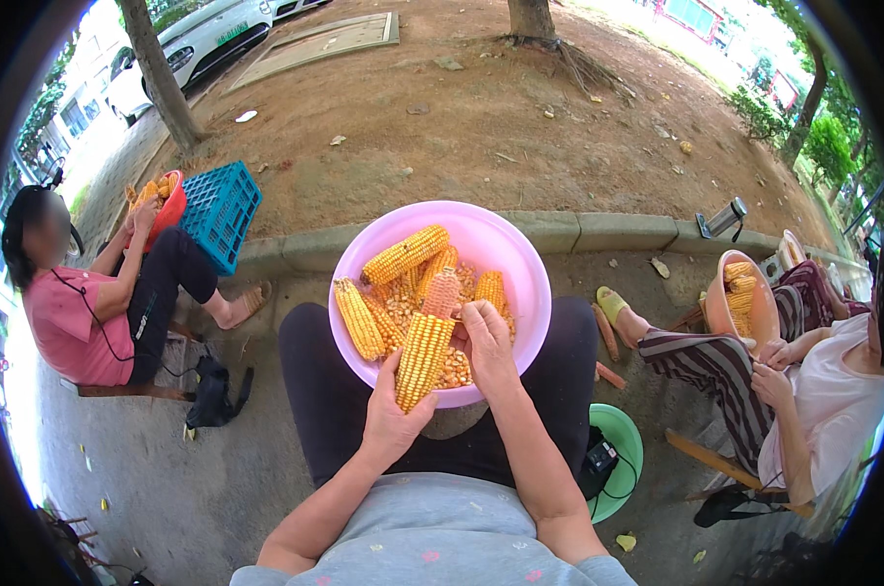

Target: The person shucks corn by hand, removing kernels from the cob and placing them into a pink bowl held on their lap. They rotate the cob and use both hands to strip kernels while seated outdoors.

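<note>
My left hand (398, 414) grips the lower end of a yellow ear of corn (424, 359). Bare pinkish cob (442, 293) shows at the ear's upper end, while rows of kernels cover the rest. Against its right side are the bent thumb and fingers of my right hand (489, 344); its fingertips are partly hidden. Both hands are over a pink plastic basin (531, 293) on my lap. Inside it lie several whole ears (407, 253) and loose kernels (453, 370).
People sit at left (83, 315) and right (815, 388), each with a basin of corn. A blue crate (222, 209) stands at left. Bare cobs (605, 331) and a green basin (625, 454) with a black device are right of my legs. A curb (618, 233) runs ahead.
</note>
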The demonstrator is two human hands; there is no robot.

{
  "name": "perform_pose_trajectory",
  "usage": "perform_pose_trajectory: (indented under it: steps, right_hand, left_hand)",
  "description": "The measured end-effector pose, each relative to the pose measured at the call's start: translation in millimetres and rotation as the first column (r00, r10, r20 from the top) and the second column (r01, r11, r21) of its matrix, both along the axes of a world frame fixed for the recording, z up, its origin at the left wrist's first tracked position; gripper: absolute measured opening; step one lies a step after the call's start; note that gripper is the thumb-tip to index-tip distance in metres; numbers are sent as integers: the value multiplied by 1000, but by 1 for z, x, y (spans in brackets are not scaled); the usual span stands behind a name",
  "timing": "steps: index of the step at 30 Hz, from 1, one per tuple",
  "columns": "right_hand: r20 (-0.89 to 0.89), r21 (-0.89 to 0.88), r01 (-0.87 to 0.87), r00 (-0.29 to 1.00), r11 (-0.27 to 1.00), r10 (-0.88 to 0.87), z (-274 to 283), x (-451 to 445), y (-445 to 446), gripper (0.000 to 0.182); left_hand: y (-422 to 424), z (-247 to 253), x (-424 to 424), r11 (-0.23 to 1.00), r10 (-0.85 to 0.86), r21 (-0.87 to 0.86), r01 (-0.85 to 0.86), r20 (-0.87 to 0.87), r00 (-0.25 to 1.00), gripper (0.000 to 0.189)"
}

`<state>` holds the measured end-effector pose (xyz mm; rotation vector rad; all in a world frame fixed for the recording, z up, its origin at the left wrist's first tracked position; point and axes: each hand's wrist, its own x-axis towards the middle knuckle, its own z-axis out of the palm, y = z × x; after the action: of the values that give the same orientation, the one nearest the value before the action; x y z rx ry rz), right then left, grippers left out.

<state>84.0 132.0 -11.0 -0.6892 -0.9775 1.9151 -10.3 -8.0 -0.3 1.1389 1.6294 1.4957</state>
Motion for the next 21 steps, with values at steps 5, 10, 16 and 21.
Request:
perform_pose_trajectory:
  steps: [5,10,16,21]
  right_hand:
    - [92,174,-21,996,985,5,-16,0,6,11]
    - [72,199,-45,997,979,31,-16,2,6,10]
    - [-2,110,-77,997,991,78,-7,3,2,13]
    - [-7,133,-92,996,987,94,-8,4,5,13]
  left_hand:
    - [-4,7,-8,993,-8,-105,47,344,939,67]
    - [-4,0,-9,997,-12,-68,38,345,938,68]
    - [-5,0,-10,994,-16,-94,50,335,942,69]
    - [-4,-6,-8,998,-11,-59,26,232,973,69]
